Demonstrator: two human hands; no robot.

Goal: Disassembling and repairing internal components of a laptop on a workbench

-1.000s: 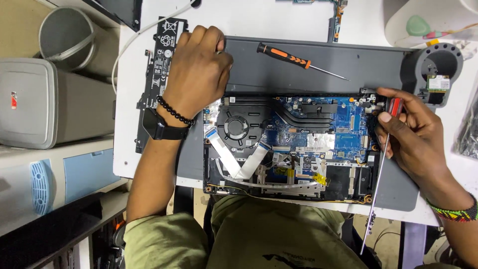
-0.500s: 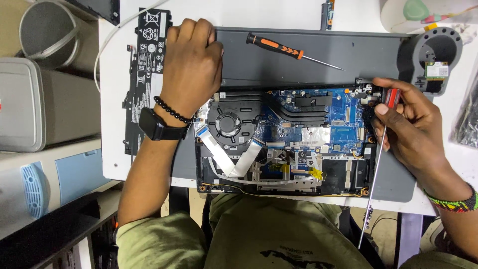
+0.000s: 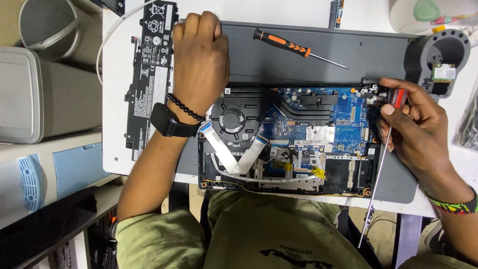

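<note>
Since a second ago the left hand (image 3: pixel 199 69) has slid toward the far edge of the grey laptop base, while the right hand (image 3: pixel 416 129) has kept its place at the right side.

Nearest the body, the opened grey laptop with its blue circuit board exposed (image 3: pixel 298 134) lies on the white table (image 3: pixel 117 154), its near edge overhanging the lap; little room is left between it and the table's near rim. White flat ribbon cables (image 3: pixel 234 157) cross just inward of the left wrist, beside the round black fan (image 3: pixel 232 121).

Right hand: fingers curled tight around a red-handled screwdriver with a long thin steel shaft (image 3: pixel 381 169), the handle pinched at the board's right corner, the shaft slanting back toward the body (tip direction cannot be told).

Left hand: palm down, fingers bent, pressing flat on the grey casing, holding nothing. Just outward of it lies a long black battery pack (image 3: pixel 152 65). Beyond and between both hands an orange-and-black screwdriver (image 3: pixel 289 45) rests loose on the casing. Past the right hand sits a grey ring-shaped holder (image 3: pixel 445 55).
</note>
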